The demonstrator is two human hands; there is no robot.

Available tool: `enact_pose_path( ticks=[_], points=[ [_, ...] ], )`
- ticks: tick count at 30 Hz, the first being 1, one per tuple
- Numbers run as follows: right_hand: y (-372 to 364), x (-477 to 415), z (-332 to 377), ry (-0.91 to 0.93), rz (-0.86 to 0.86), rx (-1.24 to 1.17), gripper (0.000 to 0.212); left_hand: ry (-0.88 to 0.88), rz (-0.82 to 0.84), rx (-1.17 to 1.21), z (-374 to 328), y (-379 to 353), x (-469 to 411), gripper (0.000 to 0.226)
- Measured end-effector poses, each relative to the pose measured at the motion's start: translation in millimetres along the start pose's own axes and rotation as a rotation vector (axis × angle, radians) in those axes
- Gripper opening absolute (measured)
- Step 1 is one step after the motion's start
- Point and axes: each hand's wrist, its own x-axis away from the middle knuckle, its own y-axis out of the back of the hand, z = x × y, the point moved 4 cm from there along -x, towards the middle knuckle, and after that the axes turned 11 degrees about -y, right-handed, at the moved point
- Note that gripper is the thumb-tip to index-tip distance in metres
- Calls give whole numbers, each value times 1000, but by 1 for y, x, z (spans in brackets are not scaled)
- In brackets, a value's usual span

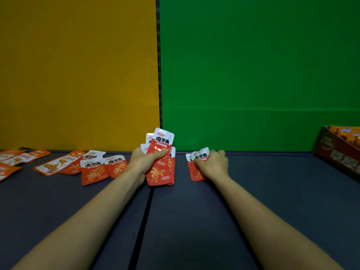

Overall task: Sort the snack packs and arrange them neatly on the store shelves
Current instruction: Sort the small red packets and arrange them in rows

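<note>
Near the middle of the frame, the left hand grips a bunch of red packs; beside it, the right hand pinches more packs on the shelf

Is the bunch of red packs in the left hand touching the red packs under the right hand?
Apart. The head view shows bare dark shelf between the left hand's bunch and the right hand's packs.

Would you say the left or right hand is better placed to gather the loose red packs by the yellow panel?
Left, probably: the left hand is beside the loose red packs; the right hand is farther off.
</note>
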Motion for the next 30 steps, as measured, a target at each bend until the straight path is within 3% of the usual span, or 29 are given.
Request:
enact_pose_path(
  ticks=[4,7,9,16,20,25,28,30],
  points=[
    [5,-2,3,-20,98,-131,45,3,46,-1,2,-6,6,21],
    [28,-15,-3,-74,74,-302,40,6,70,8,1,-8,11,20],
    [42,-23,-14,-90,83,-288,25,9,80,15,0,-8,13,21],
    [46,-28,-38,-132,145,-13,21,21,77,39,-1,-10,17,19],
    [38,-22,-31,-95,63,134,44,25,93,40,-1,-11,18,18],
    [42,-6,-24,-22,-44,364,55,37,110,54,-1,-13,22,18],
    [52,1,-16,102,-184,493,55,43,109,61,-1,-14,24,16],
    [56,6,-7,268,-212,430,46,39,120,70,-1,-16,25,16]
  ],
)
